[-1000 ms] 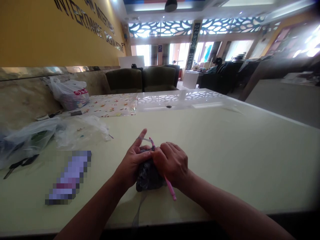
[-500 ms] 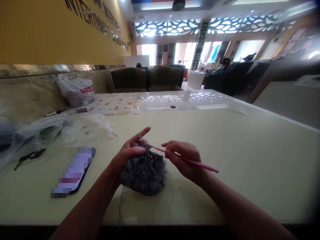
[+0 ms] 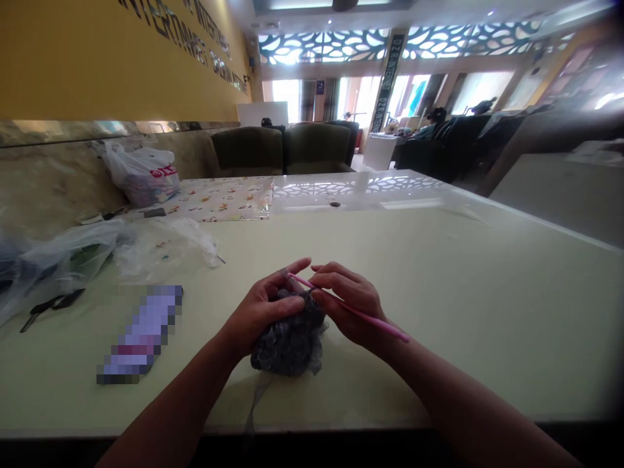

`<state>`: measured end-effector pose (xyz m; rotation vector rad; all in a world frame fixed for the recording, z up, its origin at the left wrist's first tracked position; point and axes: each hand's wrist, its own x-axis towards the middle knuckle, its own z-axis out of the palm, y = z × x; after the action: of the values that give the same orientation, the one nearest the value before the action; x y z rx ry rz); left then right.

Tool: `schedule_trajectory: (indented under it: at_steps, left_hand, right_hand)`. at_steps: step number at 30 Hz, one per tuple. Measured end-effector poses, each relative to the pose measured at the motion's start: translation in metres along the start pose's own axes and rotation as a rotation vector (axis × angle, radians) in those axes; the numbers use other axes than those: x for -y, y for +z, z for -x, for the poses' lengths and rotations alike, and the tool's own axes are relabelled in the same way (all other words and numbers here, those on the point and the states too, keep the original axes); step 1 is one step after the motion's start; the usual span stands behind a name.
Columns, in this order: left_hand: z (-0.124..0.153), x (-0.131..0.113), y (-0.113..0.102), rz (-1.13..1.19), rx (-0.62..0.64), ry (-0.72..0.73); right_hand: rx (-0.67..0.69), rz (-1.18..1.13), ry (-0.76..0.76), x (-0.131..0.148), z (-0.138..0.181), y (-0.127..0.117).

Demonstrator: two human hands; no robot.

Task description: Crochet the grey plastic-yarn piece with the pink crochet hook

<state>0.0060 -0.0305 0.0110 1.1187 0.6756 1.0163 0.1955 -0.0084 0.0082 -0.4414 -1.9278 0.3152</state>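
Note:
My left hand point(image 3: 263, 305) grips the top of a dark grey ruffled crochet piece point(image 3: 290, 341) that rests on the pale table point(image 3: 463, 292), its index finger stretched out with a thin grey strand over it. My right hand point(image 3: 351, 302) is closed on a pink crochet hook point(image 3: 361, 314), whose tip sits at the upper edge of the grey piece, close to the left index finger. A grey ribbon strand point(image 3: 256, 403) trails from the piece toward the table's near edge.
A phone point(image 3: 141, 335) lies left of my hands. Black scissors point(image 3: 46, 307) and crumpled clear plastic bags point(image 3: 121, 250) lie further left. A white shopping bag point(image 3: 141, 175) and a patterned sheet point(image 3: 219, 198) sit at the back. Sofas and seated people are beyond the table.
My right hand swung the pink hook out to the right, then brought it back in to the top of the grey piece. The piece spread open for a moment and is bunched again.

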Motion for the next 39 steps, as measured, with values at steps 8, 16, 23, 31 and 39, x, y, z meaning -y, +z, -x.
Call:
schedule_trajectory:
  at_steps: [8,16,23,31,39]
  left_hand:
    - [-0.001,-0.003,-0.012,0.045,0.031,0.029]
    - [0.000,-0.004,-0.018,-0.154,-0.132,0.129]
    - [0.004,-0.005,-0.008,-0.604,-0.314,0.301]
    - [0.000,0.009,0.010,-0.643,-0.450,0.403]
    - [-0.005,0.005,0.000,0.058,-0.254,0.016]
  right_hand:
    - [0.079,-0.239,0.108,-0.002,-0.003,-0.012]
    - [0.265,-0.156,0.125,-0.004,-0.011,-0.023]
    - [0.318,0.044,-0.003,-0.004,-0.013,-0.022]
    - [0.197,0.644,-0.225,-0.013,0.001,0.013]
    - [0.012,0.684,-0.302,-0.010,0.011,0.022]
